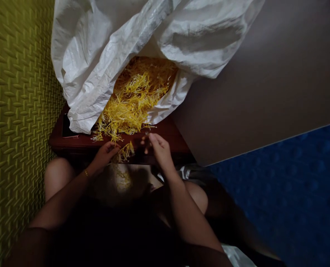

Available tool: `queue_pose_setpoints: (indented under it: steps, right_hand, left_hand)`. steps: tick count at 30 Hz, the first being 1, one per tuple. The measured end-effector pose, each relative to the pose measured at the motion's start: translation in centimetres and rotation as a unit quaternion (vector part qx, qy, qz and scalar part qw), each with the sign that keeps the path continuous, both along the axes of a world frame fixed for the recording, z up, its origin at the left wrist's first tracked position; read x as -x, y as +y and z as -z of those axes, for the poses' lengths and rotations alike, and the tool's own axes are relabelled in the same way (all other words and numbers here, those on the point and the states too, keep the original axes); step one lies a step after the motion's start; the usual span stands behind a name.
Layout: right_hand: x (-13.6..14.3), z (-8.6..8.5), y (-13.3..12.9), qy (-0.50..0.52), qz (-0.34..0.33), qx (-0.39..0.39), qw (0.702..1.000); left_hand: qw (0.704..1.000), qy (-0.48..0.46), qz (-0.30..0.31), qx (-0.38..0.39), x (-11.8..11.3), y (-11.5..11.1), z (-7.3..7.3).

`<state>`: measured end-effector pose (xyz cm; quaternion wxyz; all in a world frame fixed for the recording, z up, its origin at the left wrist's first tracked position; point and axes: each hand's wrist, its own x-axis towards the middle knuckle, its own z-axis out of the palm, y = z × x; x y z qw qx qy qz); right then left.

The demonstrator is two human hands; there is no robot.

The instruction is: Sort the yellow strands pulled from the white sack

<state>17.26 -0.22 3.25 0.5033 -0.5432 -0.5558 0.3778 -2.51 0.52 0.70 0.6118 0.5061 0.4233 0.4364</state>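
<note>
A heap of thin yellow and white strands (128,107) spills from the mouth of a large white sack (92,89) onto a dark red wooden surface (165,135). At the front edge, my left hand (105,154) has its fingers pinched on a small bunch of yellow strands (126,150). My right hand (159,148) is to the right of that bunch, apart from it, with thumb and index finger pressed together. Whatever it may hold is too small to make out.
A yellow textured mat (17,111) rises on the left. A large grey-brown panel (254,96) stands at the right, above a blue mat (287,181). A dark flat object (67,128) lies partly beneath the sack. More strands (123,180) show below, between my knees.
</note>
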Motion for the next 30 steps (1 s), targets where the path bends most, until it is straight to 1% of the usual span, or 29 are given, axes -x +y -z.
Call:
queue_pose_setpoints:
  steps: [1,2,4,6,7,9,13,17,20,21,22,24,25,26,27,28,30]
  right_hand:
    - [0.0,0.3,0.4,0.032,0.016,0.018,0.999]
    - [0.2,0.6,0.6,0.056,0.005,0.044,0.997]
    - [0.8,1.0,0.6,0.090,-0.057,0.105,0.989]
    - [1.7,1.2,0.2,0.110,-0.117,0.133,0.978]
    - [2.0,1.2,0.0,0.115,-0.139,0.135,0.974]
    - [2.4,1.1,-0.3,0.121,-0.160,0.125,0.972]
    - [2.0,1.2,-0.1,0.126,-0.156,0.117,0.973]
    - [1.5,1.3,0.3,0.106,-0.154,0.108,0.977]
    - [1.4,1.6,0.6,0.057,-0.134,0.065,0.987]
    - [1.2,1.7,0.8,0.038,-0.117,0.048,0.991]
    - [0.8,1.8,1.1,0.021,-0.084,0.028,0.996]
    - [-0.5,1.8,1.8,0.004,0.026,-0.007,1.000]
    - [-1.3,1.7,2.2,0.013,0.086,-0.019,0.996]
    - [-2.1,1.7,2.5,0.034,0.131,-0.027,0.990]
    - [-2.7,1.6,2.8,0.063,0.151,-0.027,0.986]
    - [-3.1,1.5,2.8,0.091,0.141,-0.018,0.986]
    - [-2.6,1.7,2.6,0.124,0.068,0.022,0.990]
  left_hand:
    - [1.000,-0.004,0.006,0.004,-0.1,-0.1,-0.1]
    - [1.000,-0.006,0.010,0.007,-0.2,-0.1,-0.1]
    - [1.000,-0.008,0.010,0.006,-0.3,-0.1,-0.1]
    - [1.000,-0.006,0.007,0.003,-0.4,-0.1,0.0]
    - [1.000,-0.002,0.006,0.000,-0.4,-0.1,0.0]
    - [1.000,0.006,0.006,-0.008,-0.4,-0.1,0.3]
    - [1.000,0.004,0.007,-0.019,0.0,0.1,0.5]
    - [1.000,0.014,0.011,-0.024,0.0,0.0,0.4]
    - [0.999,0.022,0.008,-0.035,-0.4,-0.2,0.1]
    - [0.999,0.022,0.003,-0.041,-0.6,-0.3,0.0]
    - [0.999,0.022,-0.003,-0.045,-0.7,-0.3,0.0]
    - [0.998,0.020,-0.015,-0.052,-0.8,-0.4,-0.1]
    - [0.998,0.020,-0.020,-0.056,-0.7,-0.4,0.0]
    - [0.998,0.021,-0.025,-0.061,-0.6,-0.4,0.0]
    - [0.997,0.023,-0.030,-0.066,-0.5,-0.4,0.1]
    - [0.996,0.027,-0.033,-0.072,-0.5,-0.3,0.3]
    - [0.996,0.034,-0.035,-0.076,-0.4,-0.2,0.5]
